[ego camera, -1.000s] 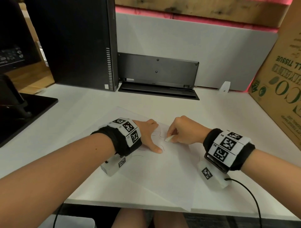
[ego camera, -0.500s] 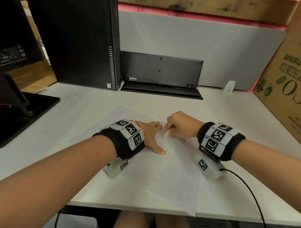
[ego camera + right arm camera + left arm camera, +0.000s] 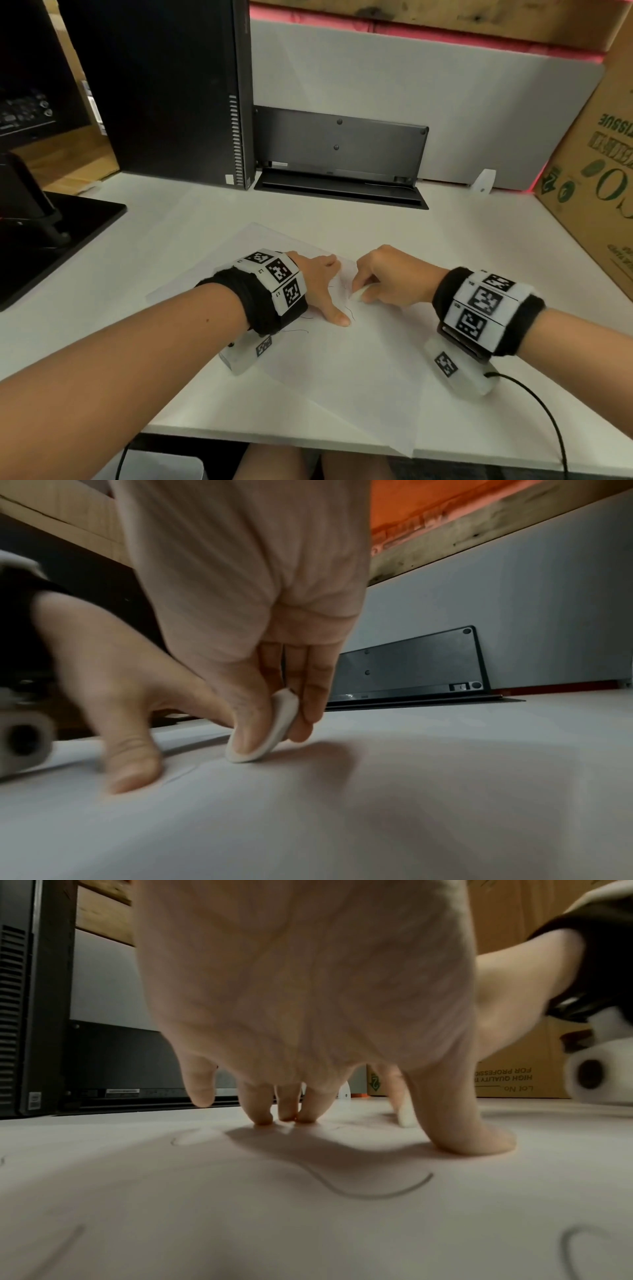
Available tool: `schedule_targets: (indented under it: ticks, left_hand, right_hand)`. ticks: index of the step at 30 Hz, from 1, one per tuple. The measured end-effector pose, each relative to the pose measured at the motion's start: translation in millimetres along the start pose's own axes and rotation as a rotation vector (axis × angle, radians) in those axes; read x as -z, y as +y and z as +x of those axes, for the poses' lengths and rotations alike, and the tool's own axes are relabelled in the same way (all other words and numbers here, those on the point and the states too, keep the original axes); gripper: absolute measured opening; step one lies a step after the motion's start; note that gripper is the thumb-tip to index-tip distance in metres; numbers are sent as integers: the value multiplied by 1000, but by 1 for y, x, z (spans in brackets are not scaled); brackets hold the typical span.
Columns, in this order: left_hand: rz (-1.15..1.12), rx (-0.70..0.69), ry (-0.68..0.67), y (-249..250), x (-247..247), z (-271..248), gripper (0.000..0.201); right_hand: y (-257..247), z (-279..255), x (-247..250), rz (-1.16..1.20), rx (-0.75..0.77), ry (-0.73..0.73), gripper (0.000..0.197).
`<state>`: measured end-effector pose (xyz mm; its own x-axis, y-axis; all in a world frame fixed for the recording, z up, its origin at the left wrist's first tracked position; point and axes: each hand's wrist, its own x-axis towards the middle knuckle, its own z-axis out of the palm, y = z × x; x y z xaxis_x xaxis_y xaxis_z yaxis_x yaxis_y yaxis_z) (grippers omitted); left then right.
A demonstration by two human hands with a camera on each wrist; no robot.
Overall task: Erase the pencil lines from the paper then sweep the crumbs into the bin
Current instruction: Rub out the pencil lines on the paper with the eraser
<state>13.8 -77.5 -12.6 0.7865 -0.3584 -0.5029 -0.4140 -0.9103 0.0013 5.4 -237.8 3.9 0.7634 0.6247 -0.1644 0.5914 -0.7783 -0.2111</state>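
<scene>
A white sheet of paper with thin curved pencil lines lies angled on the white desk. My left hand presses on the paper with straight fingers and thumb spread, fingertips touching the sheet. My right hand pinches a small white eraser between thumb and fingers, its lower edge on the paper just right of the left thumb. In the right wrist view the eraser touches the sheet beside a faint line. No bin is in view.
A black computer tower stands at the back left, with a dark flat device leaning on the grey partition behind the paper. A cardboard box stands at the right, a black monitor base at the left.
My right hand with the eraser has shifted back and forth in a short stroke on the paper near the left thumb. The left hand has stayed pressed down.
</scene>
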Motion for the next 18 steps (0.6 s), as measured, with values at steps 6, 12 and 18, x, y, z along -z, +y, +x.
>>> schedule_targets:
  ticks: [6, 12, 18]
  left_hand:
    - [10, -6, 4, 2, 0, -2, 105]
    - [26, 6, -1, 3, 1, -4, 106]
    - [14, -13, 15, 4, 2, -5, 103]
  right_hand:
    - [-2, 6, 5, -30, 6, 4, 20]
    - [0, -2, 2, -34, 15, -26, 24]
    - [-2, 8, 7, -37, -12, 4, 18]
